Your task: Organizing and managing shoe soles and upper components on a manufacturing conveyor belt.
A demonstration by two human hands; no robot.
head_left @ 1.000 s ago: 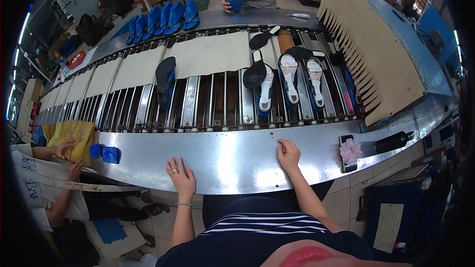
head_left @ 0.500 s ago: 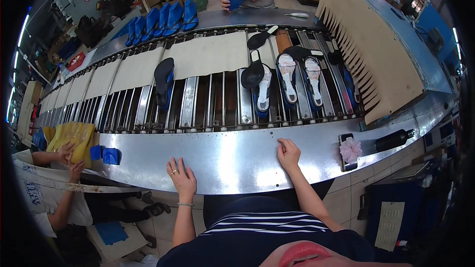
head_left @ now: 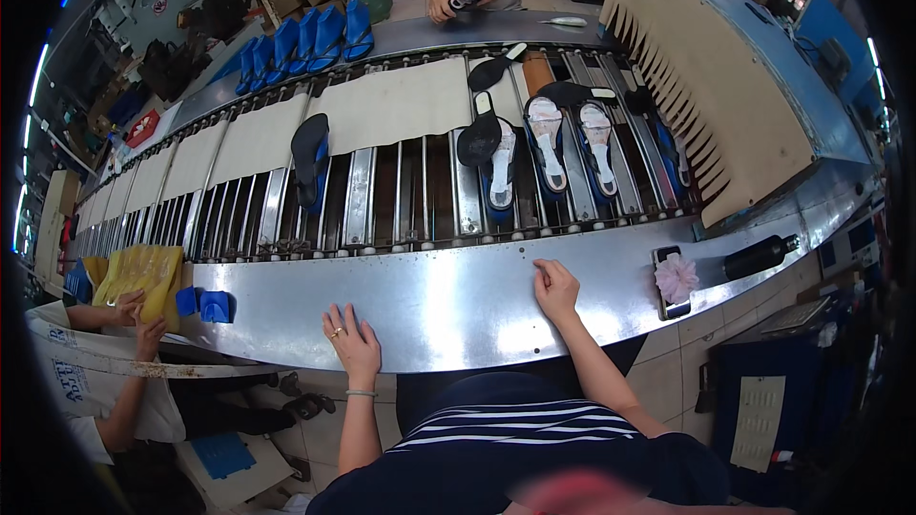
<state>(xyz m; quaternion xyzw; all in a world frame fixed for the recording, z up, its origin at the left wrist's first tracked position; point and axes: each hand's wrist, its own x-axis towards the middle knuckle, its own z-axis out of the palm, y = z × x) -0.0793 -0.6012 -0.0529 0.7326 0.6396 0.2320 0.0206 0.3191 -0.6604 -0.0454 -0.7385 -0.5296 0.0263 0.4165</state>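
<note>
My L hand (head_left: pixel 356 345) lies flat & released on the metal table (head_left: pixel 458 310), my R hand (head_left: pixel 556 290) rests curled, can't tell if clenched, w/ upturned shoes (head_left: pixel 548 138) on the conveyor (head_left: pixel 359 193) beyond.

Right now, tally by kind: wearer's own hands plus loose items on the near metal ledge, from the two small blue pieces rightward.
Bare hands (left hand, right hand): 2
Small blue pieces: 2
Phone: 1
Pink ruffled scrunchie: 1
Black bottle: 1
Total: 7
</note>
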